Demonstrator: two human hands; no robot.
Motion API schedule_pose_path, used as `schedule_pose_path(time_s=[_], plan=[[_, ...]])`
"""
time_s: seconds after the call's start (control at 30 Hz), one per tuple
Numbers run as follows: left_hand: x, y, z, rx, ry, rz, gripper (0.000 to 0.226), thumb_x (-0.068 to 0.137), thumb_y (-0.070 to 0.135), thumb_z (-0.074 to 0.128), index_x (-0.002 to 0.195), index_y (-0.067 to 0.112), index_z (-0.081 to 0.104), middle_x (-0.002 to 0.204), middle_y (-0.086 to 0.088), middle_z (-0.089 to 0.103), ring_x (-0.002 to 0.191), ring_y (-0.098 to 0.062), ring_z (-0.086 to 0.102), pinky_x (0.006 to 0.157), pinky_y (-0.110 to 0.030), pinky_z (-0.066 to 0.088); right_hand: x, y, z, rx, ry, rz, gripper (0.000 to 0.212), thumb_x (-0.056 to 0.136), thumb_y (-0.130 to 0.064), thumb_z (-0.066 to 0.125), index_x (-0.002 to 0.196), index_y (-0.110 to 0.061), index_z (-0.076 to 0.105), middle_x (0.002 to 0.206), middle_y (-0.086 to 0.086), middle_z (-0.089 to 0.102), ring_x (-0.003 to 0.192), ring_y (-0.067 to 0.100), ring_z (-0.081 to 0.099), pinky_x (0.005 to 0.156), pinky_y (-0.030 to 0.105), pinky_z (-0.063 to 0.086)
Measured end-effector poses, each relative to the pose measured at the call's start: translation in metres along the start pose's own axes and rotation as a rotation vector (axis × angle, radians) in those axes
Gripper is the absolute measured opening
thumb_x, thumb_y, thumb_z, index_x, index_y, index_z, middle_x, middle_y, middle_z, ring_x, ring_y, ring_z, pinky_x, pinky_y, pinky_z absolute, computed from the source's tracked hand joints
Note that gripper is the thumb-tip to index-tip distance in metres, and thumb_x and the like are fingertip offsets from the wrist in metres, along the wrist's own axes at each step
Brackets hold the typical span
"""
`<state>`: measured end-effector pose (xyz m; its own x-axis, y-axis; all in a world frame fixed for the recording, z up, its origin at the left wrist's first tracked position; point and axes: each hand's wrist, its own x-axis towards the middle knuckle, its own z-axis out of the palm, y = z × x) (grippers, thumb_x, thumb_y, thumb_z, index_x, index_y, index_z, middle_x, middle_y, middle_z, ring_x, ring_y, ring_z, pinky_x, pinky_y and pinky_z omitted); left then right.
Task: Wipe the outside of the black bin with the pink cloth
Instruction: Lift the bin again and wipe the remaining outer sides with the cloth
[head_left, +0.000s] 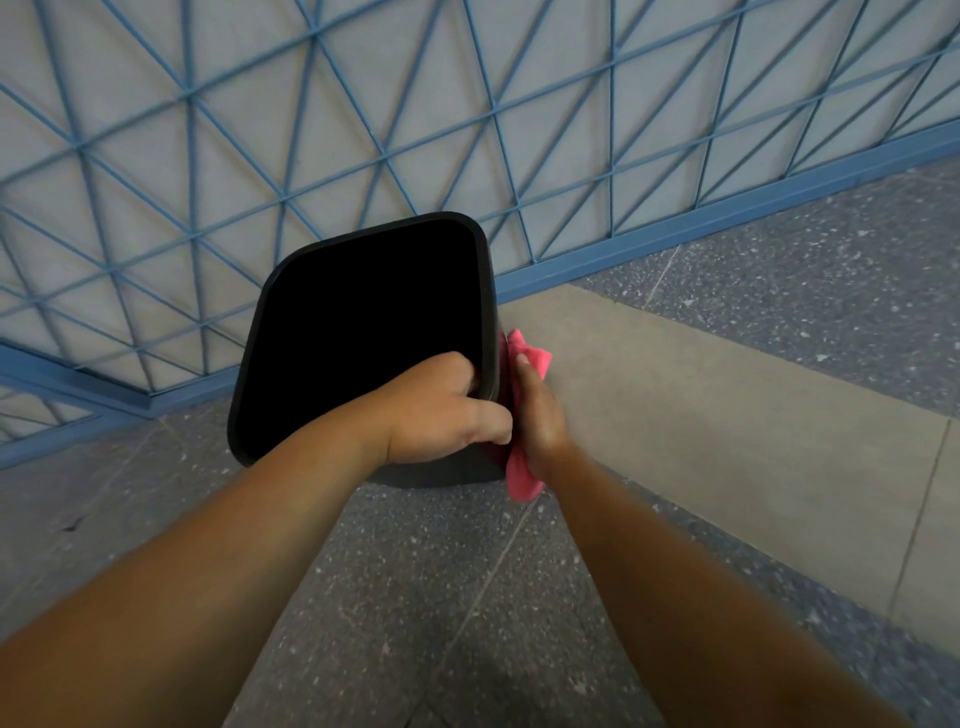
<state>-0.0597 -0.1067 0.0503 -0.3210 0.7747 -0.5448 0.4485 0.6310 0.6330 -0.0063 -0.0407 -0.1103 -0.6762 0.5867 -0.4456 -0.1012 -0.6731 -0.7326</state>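
Note:
The black bin stands on the floor with its open mouth facing up toward me; its inside is dark and nothing shows in it. My left hand grips the bin's near right rim, fingers hooked inside and thumb outside. My right hand presses the pink cloth flat against the bin's outer right wall. The cloth sticks out above my fingers and below my palm. Most of the bin's outer walls are hidden from this angle.
A blue metal lattice railing with a blue base rail runs right behind the bin. The floor is grey speckled stone with a lighter plain strip to the right.

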Motion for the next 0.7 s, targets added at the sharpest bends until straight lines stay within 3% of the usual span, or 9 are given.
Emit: schedule_pose_path(time_s=[0.03,0.1,0.17,0.23,0.33,0.47,0.57,0.7], plan=[[0.001,0.0,0.0,-0.001,0.0,0.0,0.036,0.049,0.04,0.067,0.06,0.008,0.053,0.061,-0.006,0.045,0.06,-0.02,0.044,0.062,-0.038,0.036,0.005,0.002,-0.002,0.027,0.021,0.029,0.046,0.108,-0.043,0.048,0.148,-0.022,0.058,0.148,0.007,0.064,0.12,0.014,0.068,0.102,0.029,0.055],[0.002,-0.002,-0.001,-0.012,-0.001,-0.001,0.039,0.047,0.042,0.066,0.06,0.007,0.054,0.062,-0.007,0.046,0.061,-0.021,0.045,0.062,-0.039,0.036,0.007,0.005,-0.005,-0.012,0.016,0.041,0.065,0.093,-0.058,0.058,0.147,-0.022,0.061,0.146,0.01,0.066,0.128,0.023,0.067,0.113,0.041,0.051],[0.002,-0.003,0.0,-0.025,-0.007,0.005,0.031,0.049,0.04,0.067,0.056,0.014,0.051,0.06,-0.006,0.044,0.059,-0.02,0.044,0.061,-0.038,0.035,-0.006,0.0,-0.001,-0.109,0.032,-0.018,0.079,0.085,-0.069,0.052,0.154,-0.031,0.054,0.151,0.002,0.062,0.139,0.019,0.059,0.122,0.042,0.042],[0.002,-0.002,0.0,-0.018,-0.009,0.014,0.026,0.054,0.032,0.068,0.052,0.016,0.048,0.058,-0.004,0.043,0.057,-0.019,0.042,0.06,-0.037,0.034,-0.019,0.0,0.002,-0.183,0.003,-0.115,0.074,0.09,-0.07,0.043,0.157,-0.039,0.048,0.158,-0.008,0.054,0.146,0.015,0.05,0.126,0.042,0.036],[0.002,-0.002,0.0,-0.013,-0.011,0.02,0.027,0.055,0.031,0.067,0.054,0.012,0.049,0.058,-0.006,0.043,0.057,-0.02,0.042,0.06,-0.037,0.034,-0.014,0.01,-0.001,-0.097,0.034,-0.093,0.065,0.099,-0.06,0.046,0.159,-0.033,0.047,0.157,-0.003,0.055,0.141,0.013,0.055,0.124,0.04,0.04],[0.001,-0.001,0.0,0.0,-0.008,0.016,0.024,0.058,0.028,0.066,0.054,0.012,0.048,0.057,-0.007,0.041,0.056,-0.02,0.04,0.058,-0.038,0.032,-0.009,0.018,-0.004,-0.11,0.031,-0.043,0.085,0.08,-0.09,0.055,0.152,-0.044,0.052,0.154,-0.002,0.059,0.142,0.018,0.056,0.124,0.049,0.04],[0.001,0.0,0.0,-0.001,-0.011,0.021,0.022,0.06,0.026,0.065,0.053,0.015,0.048,0.057,-0.005,0.042,0.056,-0.018,0.042,0.058,-0.036,0.034,-0.034,0.012,0.004,-0.184,0.06,-0.105,0.063,0.09,-0.074,0.041,0.149,-0.052,0.051,0.158,-0.011,0.053,0.148,0.018,0.046,0.126,0.046,0.034],[0.003,-0.002,-0.001,0.014,-0.003,0.012,0.028,0.054,0.033,0.067,0.059,0.01,0.053,0.059,-0.008,0.043,0.058,-0.02,0.042,0.059,-0.039,0.033,-0.022,0.018,-0.002,-0.09,0.116,-0.01,0.082,0.073,-0.079,0.047,0.149,-0.048,0.054,0.15,0.004,0.059,0.138,0.021,0.056,0.125,0.051,0.039]])
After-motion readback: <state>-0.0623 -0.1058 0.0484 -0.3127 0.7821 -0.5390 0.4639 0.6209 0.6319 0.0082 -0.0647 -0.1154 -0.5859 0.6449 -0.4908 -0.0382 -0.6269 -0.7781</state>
